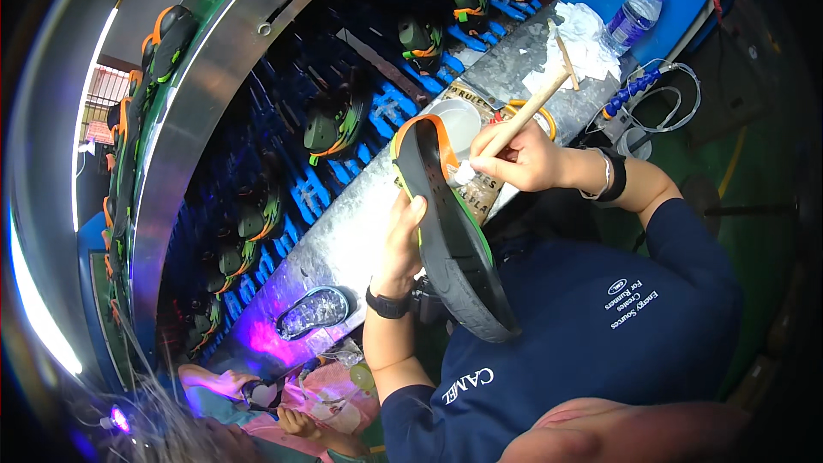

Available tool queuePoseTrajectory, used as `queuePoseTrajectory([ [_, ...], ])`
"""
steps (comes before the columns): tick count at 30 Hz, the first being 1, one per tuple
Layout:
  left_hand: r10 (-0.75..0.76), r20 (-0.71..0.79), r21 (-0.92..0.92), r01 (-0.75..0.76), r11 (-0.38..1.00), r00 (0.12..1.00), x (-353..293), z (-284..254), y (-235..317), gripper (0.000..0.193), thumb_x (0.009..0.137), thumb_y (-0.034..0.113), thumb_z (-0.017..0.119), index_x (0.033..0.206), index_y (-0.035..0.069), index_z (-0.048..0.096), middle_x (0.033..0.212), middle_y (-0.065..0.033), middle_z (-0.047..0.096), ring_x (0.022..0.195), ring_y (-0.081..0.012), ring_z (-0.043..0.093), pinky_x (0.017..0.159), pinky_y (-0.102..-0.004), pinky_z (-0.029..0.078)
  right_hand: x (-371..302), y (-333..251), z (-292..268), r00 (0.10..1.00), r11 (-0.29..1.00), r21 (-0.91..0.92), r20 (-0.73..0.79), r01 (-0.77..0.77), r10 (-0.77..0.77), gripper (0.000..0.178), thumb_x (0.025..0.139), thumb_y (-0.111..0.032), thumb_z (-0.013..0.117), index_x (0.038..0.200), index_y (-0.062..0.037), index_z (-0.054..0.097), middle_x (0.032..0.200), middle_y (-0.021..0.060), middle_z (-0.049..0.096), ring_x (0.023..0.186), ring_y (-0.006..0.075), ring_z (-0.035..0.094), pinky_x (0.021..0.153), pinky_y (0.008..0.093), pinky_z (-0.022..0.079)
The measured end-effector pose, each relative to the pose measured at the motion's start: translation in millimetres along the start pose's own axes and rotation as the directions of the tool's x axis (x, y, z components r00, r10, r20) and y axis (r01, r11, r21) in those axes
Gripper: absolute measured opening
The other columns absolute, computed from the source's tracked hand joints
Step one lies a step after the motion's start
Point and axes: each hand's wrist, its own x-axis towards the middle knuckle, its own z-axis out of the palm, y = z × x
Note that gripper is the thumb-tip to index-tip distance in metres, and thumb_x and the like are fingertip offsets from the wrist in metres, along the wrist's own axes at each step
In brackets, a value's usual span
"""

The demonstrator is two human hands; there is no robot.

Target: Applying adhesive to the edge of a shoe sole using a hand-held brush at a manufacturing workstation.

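My left hand (399, 240) is closed round the edge of a black shoe sole (446, 249) with an orange heel end and green trim. The sole is tilted, orange end up, its inner side facing me. My right hand (525, 159) grips a wooden-handled brush (531, 111). The brush's pale tip touches or nearly touches the orange part; which, I cannot tell. Behind the orange end sits a white bowl (461, 120), on or beside a printed brown cardboard sheet (482, 199).
A metal ledge (343, 210) runs beside a rack of dark shoes (330, 130) and blue supports. White crumpled paper (587, 43), a water bottle (637, 15) and a blue jointed hose (630, 94) lie right. A clear sole-shaped piece (313, 313) rests lower left, near a co-worker's hands (296, 424).
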Motion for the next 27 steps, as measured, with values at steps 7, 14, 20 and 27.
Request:
queuePoseTrajectory([
  [7, -0.054, -0.007, 0.092, 0.054, 0.994, 0.999, -1.6, 3.5, 16.1, 0.065, 0.076, 0.035, 0.053, 0.121, -0.004, 0.028, 0.112, -0.0142, 0.044, 0.100, -0.0201, 0.046, 0.084, -0.0309, 0.039, -13.5, -17.3, -2.9, 0.988, 0.999, 0.036, 0.148, 0.027, -0.032, 0.003, 0.074, -0.001, 0.055, 0.076, 0.0012, 0.055, 0.066, 0.0054, 0.054, 0.051, 0.0070, 0.047, 0.044, 0.0199, 0.035],
  [14, 0.005, 0.024, 0.213, -0.010, 0.977, 1.000, 11.1, 3.4, 27.1, 0.069, 0.072, 0.036, 0.055, 0.122, -0.004, 0.029, 0.113, -0.0132, 0.043, 0.102, -0.0200, 0.045, 0.087, -0.0303, 0.035, -20.8, -32.5, -1.6, 0.977, 0.985, 0.146, 0.179, 0.090, -0.116, 0.006, 0.072, -0.003, 0.057, 0.077, 0.0004, 0.055, 0.061, 0.0057, 0.053, 0.040, 0.0073, 0.042, 0.036, 0.0204, 0.031],
  [20, 0.063, 0.042, 0.283, -0.073, 0.956, 0.997, 19.2, -4.7, 36.7, 0.069, 0.072, 0.034, 0.055, 0.123, -0.003, 0.027, 0.116, -0.0126, 0.042, 0.104, -0.0196, 0.044, 0.087, -0.0294, 0.035, -18.4, -34.1, -2.9, 0.962, 0.975, 0.186, 0.217, 0.126, -0.166, 0.004, 0.071, -0.003, 0.057, 0.073, 0.0013, 0.056, 0.063, 0.0089, 0.056, 0.048, 0.0133, 0.051, 0.043, 0.0231, 0.039],
  [27, 0.378, -0.021, 0.304, -0.355, 0.884, 0.925, 17.1, 7.0, 110.2, 0.056, 0.068, 0.025, 0.054, 0.114, -0.003, 0.038, 0.106, -0.0120, 0.050, 0.096, -0.0220, 0.049, 0.082, -0.0329, 0.039, -28.6, -41.8, -76.2, 0.954, 0.974, 0.175, -0.285, 0.144, -0.090, 0.007, 0.076, 0.001, 0.050, 0.077, 0.0049, 0.055, 0.071, 0.0086, 0.054, 0.051, 0.0060, 0.043, 0.046, 0.0196, 0.034],
])
